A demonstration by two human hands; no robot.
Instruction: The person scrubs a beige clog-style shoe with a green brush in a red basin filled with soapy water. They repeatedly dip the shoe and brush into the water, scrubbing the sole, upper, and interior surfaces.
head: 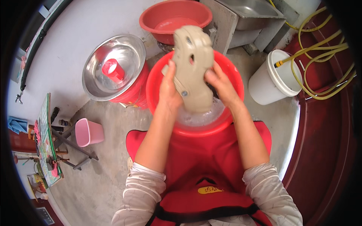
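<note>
Between my two hands a beige moulded foam or plastic shoe, apparently a clog point(198, 82), is held lengthwise above a red plastic basin point(237, 76). It has a dark hole in its upper part and a grey rivet low on its left side, and its far end is blurred. My left hand point(169, 89) grips the left edge, thumb up along the side. My right hand point(223, 84) holds the right edge, its fingers partly hidden behind the shoe. Foamy water point(198, 117) fills the basin bottom beneath, close in front of my red apron point(203, 158).
A steel bowl point(96, 84) holding a red cup point(113, 70) rests on a red bucket point(133, 99). Beyond are another red basin point(175, 24) and a steel sink point(251, 11). At right stand a white bucket point(258, 82) and yellow hose point(319, 50); at left, a pink bin point(96, 132).
</note>
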